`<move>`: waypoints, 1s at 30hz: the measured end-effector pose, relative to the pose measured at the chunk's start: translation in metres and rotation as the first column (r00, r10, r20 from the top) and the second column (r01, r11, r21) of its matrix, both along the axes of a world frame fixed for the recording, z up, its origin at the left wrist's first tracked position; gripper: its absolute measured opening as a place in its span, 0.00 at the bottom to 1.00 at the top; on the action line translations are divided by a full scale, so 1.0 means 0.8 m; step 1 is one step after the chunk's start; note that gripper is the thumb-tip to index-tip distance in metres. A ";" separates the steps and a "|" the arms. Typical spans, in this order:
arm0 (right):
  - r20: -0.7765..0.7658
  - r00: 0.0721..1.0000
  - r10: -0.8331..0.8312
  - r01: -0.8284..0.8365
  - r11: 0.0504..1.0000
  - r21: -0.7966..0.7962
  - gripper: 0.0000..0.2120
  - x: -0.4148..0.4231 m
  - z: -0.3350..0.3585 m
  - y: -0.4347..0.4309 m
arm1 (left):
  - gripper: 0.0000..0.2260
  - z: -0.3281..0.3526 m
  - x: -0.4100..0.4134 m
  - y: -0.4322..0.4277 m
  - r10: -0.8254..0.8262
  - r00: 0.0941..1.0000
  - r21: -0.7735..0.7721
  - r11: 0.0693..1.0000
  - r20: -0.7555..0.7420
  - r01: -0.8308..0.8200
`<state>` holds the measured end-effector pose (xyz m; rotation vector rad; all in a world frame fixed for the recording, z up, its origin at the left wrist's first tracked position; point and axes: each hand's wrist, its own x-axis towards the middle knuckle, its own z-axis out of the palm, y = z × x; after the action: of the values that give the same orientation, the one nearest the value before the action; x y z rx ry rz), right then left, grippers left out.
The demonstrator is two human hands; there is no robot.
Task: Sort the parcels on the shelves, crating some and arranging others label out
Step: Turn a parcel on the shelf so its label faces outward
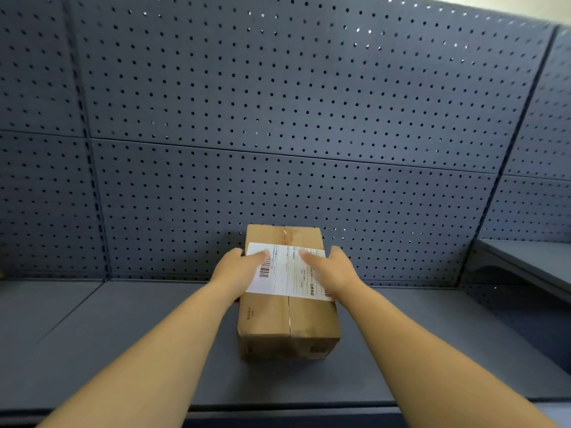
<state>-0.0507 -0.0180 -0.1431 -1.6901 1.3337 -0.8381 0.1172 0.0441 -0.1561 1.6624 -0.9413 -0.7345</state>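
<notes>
A brown cardboard parcel lies flat on the grey shelf, its far end against the back panel. A white shipping label with a barcode faces up on its top. My left hand rests on the parcel's left edge, thumb on the label, fingers down the left side. My right hand lies on the right edge in the same way, thumb stretched across the label. Both hands clasp the parcel from its two sides.
A dark grey perforated back panel rises behind the shelf. To the right a second shelf sits a little higher. The shelf's front lip runs along the bottom of the view.
</notes>
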 end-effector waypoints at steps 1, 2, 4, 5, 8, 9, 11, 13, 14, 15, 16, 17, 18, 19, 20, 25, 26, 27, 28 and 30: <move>0.026 1.000 -0.005 0.005 1.000 -0.016 0.37 0.002 0.007 0.001 | 0.15 0.007 0.001 0.002 0.008 1.000 -0.036 0.999 -0.015 -0.009; 0.049 0.999 -0.003 0.005 1.000 -0.029 0.34 0.003 0.014 0.002 | 0.16 0.014 0.002 0.005 0.014 1.000 -0.067 0.998 -0.021 -0.015; 0.103 0.995 -0.003 0.007 0.999 -0.040 0.24 0.006 0.026 0.001 | 0.18 0.026 0.003 0.011 0.022 0.999 -0.123 0.992 -0.026 -0.025; 0.131 0.991 -0.010 0.016 0.999 -0.043 0.22 0.007 0.032 0.003 | 0.19 0.032 0.002 0.014 0.030 0.999 -0.154 0.988 -0.030 -0.035; 0.164 0.986 -0.032 0.047 0.995 -0.087 0.23 0.009 0.044 0.012 | 0.22 0.043 0.001 0.021 0.077 0.997 -0.206 0.975 -0.024 -0.080; 0.162 0.986 -0.030 0.046 0.995 -0.092 0.25 0.009 0.045 0.012 | 0.23 0.046 0.000 0.022 0.092 0.996 -0.212 0.973 -0.015 -0.093; 0.172 0.984 -0.044 0.062 0.993 -0.105 0.29 0.011 0.046 0.013 | 0.26 0.047 0.001 0.022 0.119 0.993 -0.209 0.971 -0.008 -0.118; 0.162 0.985 -0.060 0.076 0.993 -0.095 0.25 0.014 0.045 0.010 | 0.26 0.044 0.002 0.021 0.136 0.991 -0.197 0.971 -0.005 -0.134; 0.155 0.986 -0.065 0.080 0.992 -0.097 0.22 0.014 0.043 0.008 | 0.25 0.041 0.003 0.020 0.137 0.991 -0.186 0.973 -0.007 -0.135; 0.140 0.988 -0.070 0.085 0.991 -0.099 0.20 0.015 0.042 0.008 | 0.24 0.039 0.004 0.019 0.135 0.991 -0.178 0.975 -0.011 -0.135; 0.129 0.989 -0.076 0.089 0.990 -0.105 0.18 0.016 0.041 0.008 | 0.24 0.038 0.004 0.018 0.132 0.991 -0.176 0.975 -0.016 -0.133; 0.125 0.989 -0.079 0.092 0.990 -0.105 0.17 0.017 0.041 0.007 | 0.23 0.038 0.004 0.017 0.134 0.991 -0.173 0.976 -0.016 -0.135; 0.125 0.989 -0.084 0.096 0.990 -0.099 0.17 0.017 0.040 0.006 | 0.23 0.039 0.005 0.016 0.139 0.990 -0.164 0.977 -0.011 -0.138; 0.114 0.989 -0.091 0.101 0.991 -0.088 0.17 0.018 0.041 0.005 | 0.23 0.040 0.005 0.015 0.145 0.989 -0.152 0.978 -0.002 -0.144; 0.091 0.991 -0.094 0.102 0.991 -0.088 0.17 0.020 0.043 0.006 | 0.22 0.041 0.006 0.014 0.148 0.989 -0.143 0.979 0.007 -0.145; 0.016 0.999 -0.043 0.045 0.974 -0.223 0.25 0.024 0.052 -0.001 | 0.24 0.053 0.013 0.005 0.137 0.984 -0.229 0.967 0.113 -0.109; -0.033 0.999 -0.003 -0.006 0.958 -0.288 0.25 0.023 0.057 -0.003 | 0.23 0.059 0.013 0.005 0.124 0.979 -0.265 0.961 0.163 -0.078; -0.100 0.994 0.035 -0.067 0.937 -0.342 0.25 0.023 0.062 -0.004 | 0.22 0.065 0.014 0.004 0.100 0.968 -0.283 0.958 0.230 -0.031; -0.172 0.983 0.070 -0.131 0.917 -0.376 0.25 0.024 0.067 -0.006 | 0.21 0.070 0.016 0.002 0.070 0.951 -0.278 0.961 0.300 0.017; -0.309 0.943 0.124 -0.237 0.901 -0.362 0.24 0.029 0.076 -0.007 | 0.19 0.077 0.017 -0.004 0.016 0.909 -0.211 0.974 0.416 0.079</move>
<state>-0.0273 -0.0236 -0.0820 -2.2866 1.2131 -0.8186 0.1308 0.0410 -0.0946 1.6327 -1.3024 -0.2780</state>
